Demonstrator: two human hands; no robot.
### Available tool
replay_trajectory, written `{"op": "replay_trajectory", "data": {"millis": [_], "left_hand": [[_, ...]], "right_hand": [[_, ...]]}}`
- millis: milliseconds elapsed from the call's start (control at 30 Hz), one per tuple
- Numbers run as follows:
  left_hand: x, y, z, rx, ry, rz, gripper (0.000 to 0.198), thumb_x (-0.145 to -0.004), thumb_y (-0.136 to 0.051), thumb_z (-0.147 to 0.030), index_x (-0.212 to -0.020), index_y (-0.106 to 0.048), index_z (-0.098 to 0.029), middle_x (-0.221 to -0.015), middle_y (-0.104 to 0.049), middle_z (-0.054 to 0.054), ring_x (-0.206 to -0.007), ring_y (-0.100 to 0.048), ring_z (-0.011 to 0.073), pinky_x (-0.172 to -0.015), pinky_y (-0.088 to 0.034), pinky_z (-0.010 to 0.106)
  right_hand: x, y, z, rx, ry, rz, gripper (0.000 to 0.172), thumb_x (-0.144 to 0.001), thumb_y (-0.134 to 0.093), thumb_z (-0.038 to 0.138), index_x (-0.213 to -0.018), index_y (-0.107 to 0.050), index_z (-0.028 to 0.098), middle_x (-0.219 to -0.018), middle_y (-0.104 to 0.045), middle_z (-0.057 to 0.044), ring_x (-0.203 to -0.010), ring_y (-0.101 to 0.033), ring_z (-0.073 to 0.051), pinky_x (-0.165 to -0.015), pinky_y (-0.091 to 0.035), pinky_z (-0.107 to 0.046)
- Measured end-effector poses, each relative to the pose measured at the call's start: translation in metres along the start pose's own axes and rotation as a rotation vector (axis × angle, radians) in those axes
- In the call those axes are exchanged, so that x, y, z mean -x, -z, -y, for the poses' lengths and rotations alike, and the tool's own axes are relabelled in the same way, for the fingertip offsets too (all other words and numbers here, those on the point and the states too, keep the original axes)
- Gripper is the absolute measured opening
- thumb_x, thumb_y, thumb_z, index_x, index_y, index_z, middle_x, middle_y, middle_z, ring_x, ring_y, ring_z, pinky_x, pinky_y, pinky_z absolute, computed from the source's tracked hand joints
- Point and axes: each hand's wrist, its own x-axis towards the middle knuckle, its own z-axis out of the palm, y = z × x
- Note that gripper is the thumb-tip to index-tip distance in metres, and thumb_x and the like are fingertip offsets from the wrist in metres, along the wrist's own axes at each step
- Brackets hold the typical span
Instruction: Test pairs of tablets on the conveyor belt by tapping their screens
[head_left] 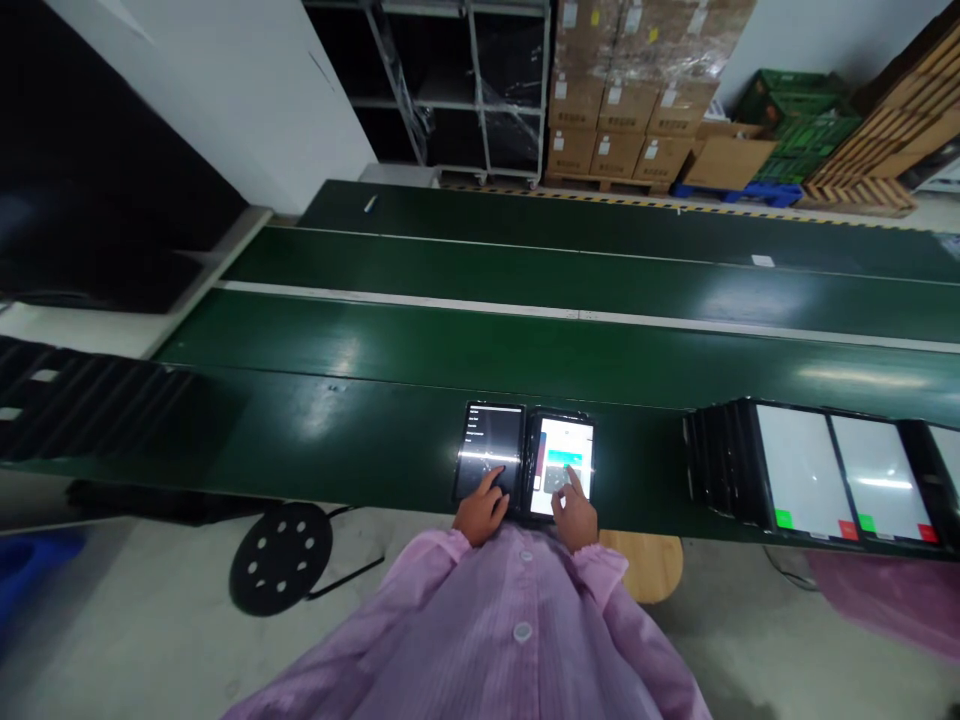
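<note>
Work on the two tablets seems to be partway along: the left tablet, lying under the left hand, is showing a dark screen with a short list of lines, while the right tablet, under the right hand, is displaying a bright page with a coloured panel. Neither screen is clearly marking a finish, so both are probably needing more input. Well to the right of the hands, a row of tablets is showing white screens with green and red corners; whether these are waiting or done, I cannot tell. Far to the left of the hands, a row of dark items is lying along the green bench, too dim to identify.

Both hands are gripping nothing. Each is reaching forward from a pink sleeve, index finger extending over the screen, other fingers curling; actual contact is remaining uncertain
</note>
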Motion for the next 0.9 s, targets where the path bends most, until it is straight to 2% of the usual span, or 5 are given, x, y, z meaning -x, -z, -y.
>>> {"op": "replay_trajectory", "data": {"millis": [200, 367, 567, 700, 900], "left_hand": [[-0.002, 0.001, -0.004, 0.001, -0.019, 0.028, 0.031, -0.103, -0.043, -0.037, -0.088, -0.064, -0.021, -0.164, -0.042, 0.006, -0.092, -0.072, 0.0170, -0.084, -0.060, 0.036], [-0.002, -0.001, -0.005, 0.037, -0.039, 0.045, 0.029, -0.103, -0.044, -0.036, -0.094, -0.068, -0.022, -0.160, -0.048, 0.007, -0.094, -0.073, 0.0182, -0.089, -0.060, 0.036], [-0.005, -0.008, -0.008, -0.005, -0.105, 0.139, 0.029, -0.102, -0.043, -0.032, -0.114, -0.068, -0.024, -0.157, -0.050, 0.006, -0.100, -0.073, 0.0208, -0.086, -0.060, 0.037], [-0.007, -0.015, -0.011, -0.035, -0.167, 0.182, 0.027, -0.101, -0.044, -0.030, -0.112, -0.069, -0.024, -0.158, -0.049, 0.005, -0.106, -0.072, 0.0217, -0.087, -0.060, 0.037], [-0.007, -0.018, -0.016, -0.064, -0.201, 0.204, 0.025, -0.102, -0.046, -0.031, -0.103, -0.069, -0.022, -0.159, -0.048, 0.005, -0.096, -0.073, 0.0198, -0.081, -0.059, 0.036]], "right_hand": [[0.004, -0.001, -0.002, -0.068, -0.019, 0.008, 0.018, -0.098, -0.048, 0.025, -0.088, -0.063, 0.022, -0.159, -0.049, -0.007, -0.083, -0.073, -0.015, -0.074, -0.055, -0.029], [0.011, 0.001, -0.016, -0.177, -0.070, -0.049, 0.026, -0.100, -0.042, 0.030, -0.097, -0.066, 0.021, -0.154, -0.052, -0.013, -0.069, -0.068, -0.013, -0.075, -0.056, -0.031], [0.020, 0.005, -0.028, -0.281, -0.099, -0.114, 0.034, -0.102, -0.037, 0.035, -0.102, -0.067, 0.019, -0.146, -0.057, -0.017, -0.079, -0.070, -0.017, -0.084, -0.056, -0.035], [0.023, 0.004, -0.030, -0.288, -0.120, -0.114, 0.032, -0.103, -0.039, 0.036, -0.095, -0.066, 0.019, -0.144, -0.059, -0.017, -0.078, -0.070, -0.016, -0.084, -0.056, -0.033], [0.027, 0.004, -0.032, -0.232, -0.144, -0.096, 0.035, -0.102, -0.044, 0.041, -0.080, -0.063, 0.021, -0.141, -0.061, -0.016, -0.078, -0.071, -0.018, -0.078, -0.058, -0.035]]}}
